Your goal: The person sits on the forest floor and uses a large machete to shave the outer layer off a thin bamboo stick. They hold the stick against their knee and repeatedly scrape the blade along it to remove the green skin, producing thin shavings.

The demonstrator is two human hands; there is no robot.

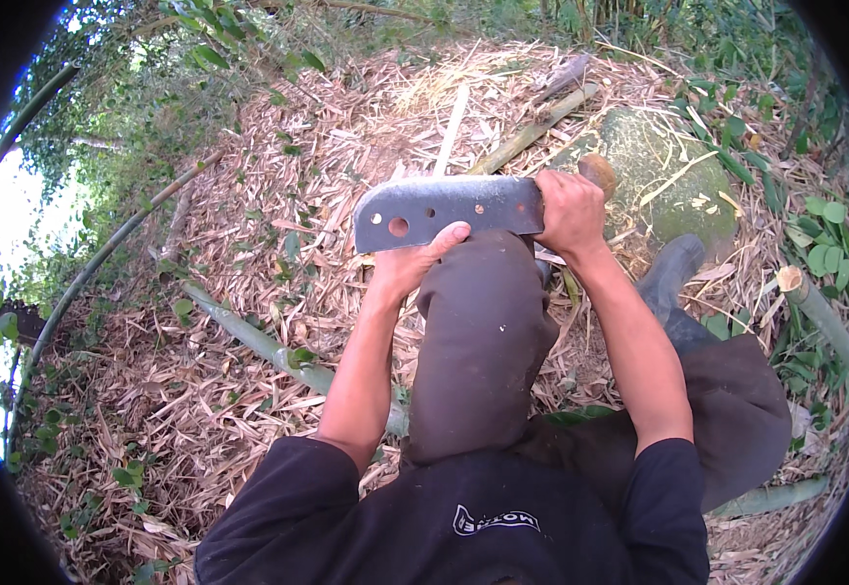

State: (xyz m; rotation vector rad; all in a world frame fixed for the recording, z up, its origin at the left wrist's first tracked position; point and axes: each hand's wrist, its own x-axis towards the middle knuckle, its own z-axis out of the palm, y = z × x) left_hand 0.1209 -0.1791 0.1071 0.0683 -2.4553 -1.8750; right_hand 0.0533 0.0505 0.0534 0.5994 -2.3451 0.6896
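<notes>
My right hand (571, 214) is closed round the handle of a broad cleaver (444, 210), whose rounded wooden butt sticks out past my fist. The dark blade has several round holes and lies crosswise above my bent knee, its tip to the left. Under the tip end is my left hand (410, 265), its thumb along the blade's near edge and its other fingers hidden behind the metal. A pale, narrow bamboo strip (454, 127) runs away from behind the blade's far edge; whether my left hand holds its near end, I cannot tell.
A mossy boulder (673, 175) stands ahead on the right. A bamboo length (536, 129) lies beside it. Green bamboo poles (258, 341) (829, 327) lie at left and right. Dry leaves and shavings (327, 175) cover the ground, with brush around.
</notes>
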